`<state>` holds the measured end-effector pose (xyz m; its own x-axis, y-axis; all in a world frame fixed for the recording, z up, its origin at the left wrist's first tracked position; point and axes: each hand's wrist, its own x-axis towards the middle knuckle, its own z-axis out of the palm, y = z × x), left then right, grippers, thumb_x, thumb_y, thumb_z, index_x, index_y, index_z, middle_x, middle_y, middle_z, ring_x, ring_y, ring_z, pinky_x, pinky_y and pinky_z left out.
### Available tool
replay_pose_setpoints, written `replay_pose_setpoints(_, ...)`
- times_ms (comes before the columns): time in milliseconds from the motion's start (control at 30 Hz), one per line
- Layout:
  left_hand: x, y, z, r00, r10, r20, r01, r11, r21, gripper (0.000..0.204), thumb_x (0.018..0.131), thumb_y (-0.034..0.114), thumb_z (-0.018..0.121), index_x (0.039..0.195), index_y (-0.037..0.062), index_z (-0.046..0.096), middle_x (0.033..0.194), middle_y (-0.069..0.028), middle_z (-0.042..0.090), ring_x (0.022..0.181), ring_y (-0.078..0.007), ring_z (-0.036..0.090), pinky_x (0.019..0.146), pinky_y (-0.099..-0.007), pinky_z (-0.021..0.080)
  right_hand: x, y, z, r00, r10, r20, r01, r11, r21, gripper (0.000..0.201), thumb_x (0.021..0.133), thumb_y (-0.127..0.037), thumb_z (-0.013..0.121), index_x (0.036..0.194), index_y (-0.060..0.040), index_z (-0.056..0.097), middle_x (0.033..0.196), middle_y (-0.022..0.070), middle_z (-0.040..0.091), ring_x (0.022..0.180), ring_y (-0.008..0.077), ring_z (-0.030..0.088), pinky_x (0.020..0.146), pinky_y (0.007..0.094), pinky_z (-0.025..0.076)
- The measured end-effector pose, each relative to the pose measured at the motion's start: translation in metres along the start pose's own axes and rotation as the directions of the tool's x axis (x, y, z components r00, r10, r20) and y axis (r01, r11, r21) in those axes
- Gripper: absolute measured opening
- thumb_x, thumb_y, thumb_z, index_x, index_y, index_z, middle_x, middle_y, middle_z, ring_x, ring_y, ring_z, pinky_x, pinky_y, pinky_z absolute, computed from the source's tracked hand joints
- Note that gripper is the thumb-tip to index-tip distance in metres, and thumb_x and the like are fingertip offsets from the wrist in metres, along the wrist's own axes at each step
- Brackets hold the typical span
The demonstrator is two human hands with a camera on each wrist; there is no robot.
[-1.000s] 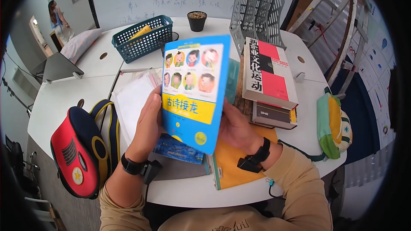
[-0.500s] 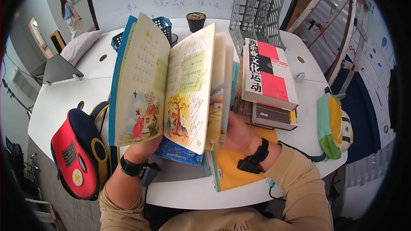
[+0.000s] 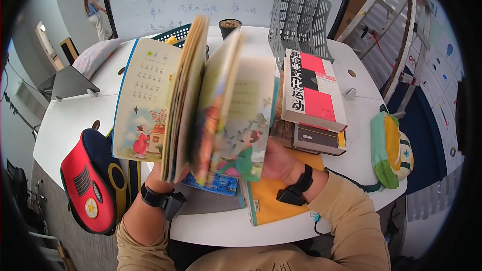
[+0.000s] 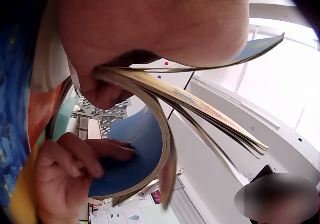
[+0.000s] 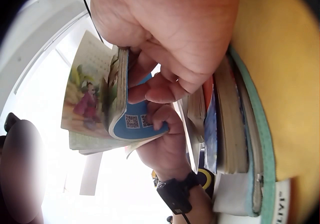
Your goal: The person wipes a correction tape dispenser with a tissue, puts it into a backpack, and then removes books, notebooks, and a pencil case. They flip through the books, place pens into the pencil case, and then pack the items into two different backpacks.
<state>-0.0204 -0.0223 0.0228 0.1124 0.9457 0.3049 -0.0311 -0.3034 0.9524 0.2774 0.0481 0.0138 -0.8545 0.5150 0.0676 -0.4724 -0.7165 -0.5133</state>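
An illustrated children's book with a blue cover is held up over the desk, its pages fanned apart and some blurred. My left hand grips it from below, mostly hidden behind the pages; in the left wrist view its fingers curl around the bundle of pages. The right hand holds the book's right side. In the right wrist view, its fingers lie against the bent blue back cover, which shows QR codes. Under the book, a blue-covered book and a yellow zip pouch lie on the desk.
Thick books are stacked at right, before a grey file rack. A red and navy backpack-like bag sits left, a green-yellow bag at the right edge. Behind stand a plant pot and a basket, partly hidden.
The book was shut with its front cover showing, then opened. Its pages have since spread and turned between the hands. The person in the background has moved right.
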Motion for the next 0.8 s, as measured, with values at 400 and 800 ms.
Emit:
replay_pose_setpoints(400, -0.006, -0.009, -0.018, 0.977, 0.185, 0.107, -0.191, 0.529, 0.827, 0.079, 0.099, 0.016, 0.087, 0.169, 0.0014, 0.053, 0.176, -0.0180, 0.051, 0.161, -0.0395, 0.048, 0.137, -0.0497, 0.037, 0.002, -0.001, 0.015, 0.997, -0.021, -0.076, 0.011, 0.990, -0.141, 0.086, 0.120, -0.070, 0.040, 0.185, -0.0147, 0.029, 0.186, 0.0143, 0.041, 0.170, 0.0346, 0.043, 0.141, 0.0549, 0.035)
replay_pose_setpoints(800, 0.004, -0.006, 0.004, 0.975, 0.201, 0.098, -0.221, 0.792, 0.570, 0.072, 0.110, 0.012, 0.073, 0.175, 0.0053, 0.043, 0.176, -0.0182, 0.050, 0.165, -0.0330, 0.044, 0.141, -0.0506, 0.029, 0.005, 0.001, -0.001, 1.000, 0.016, -0.025, -0.019, 0.990, -0.138, 0.114, 0.102, -0.084, 0.062, 0.186, -0.0174, 0.026, 0.186, 0.0136, 0.041, 0.168, 0.0358, 0.046, 0.139, 0.0582, 0.038)
